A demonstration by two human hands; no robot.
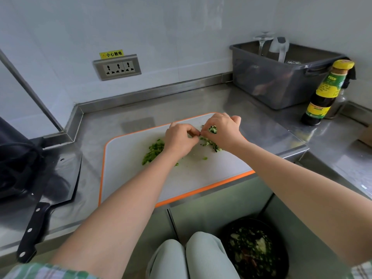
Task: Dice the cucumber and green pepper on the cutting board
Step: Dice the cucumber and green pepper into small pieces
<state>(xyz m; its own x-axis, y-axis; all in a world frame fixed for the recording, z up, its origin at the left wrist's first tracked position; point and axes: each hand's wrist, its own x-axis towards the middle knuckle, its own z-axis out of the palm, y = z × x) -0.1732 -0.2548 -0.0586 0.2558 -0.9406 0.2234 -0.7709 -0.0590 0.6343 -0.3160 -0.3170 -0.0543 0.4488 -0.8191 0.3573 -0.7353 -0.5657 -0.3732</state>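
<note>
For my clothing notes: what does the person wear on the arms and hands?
The left hand and right hand are bare: no gloves, watch or rings show. Forearms are uncovered. The left sleeve and right sleeve, seen at the bottom corners, are checked in green and white.

wear | sleeves (pixel 40 271): green-white plaid (both arms) | trousers (pixel 201 256): pale grey-blue

The diced green pieces (pixel 209 142) are being partly covered by the right hand (pixel 223 131), the other heap (pixel 154 150) by the left hand (pixel 180 140). The bin (pixel 251 220) is being cropped by the bottom edge; the label of the bottle (pixel 326 91) is being rendered illegibly small.
</note>
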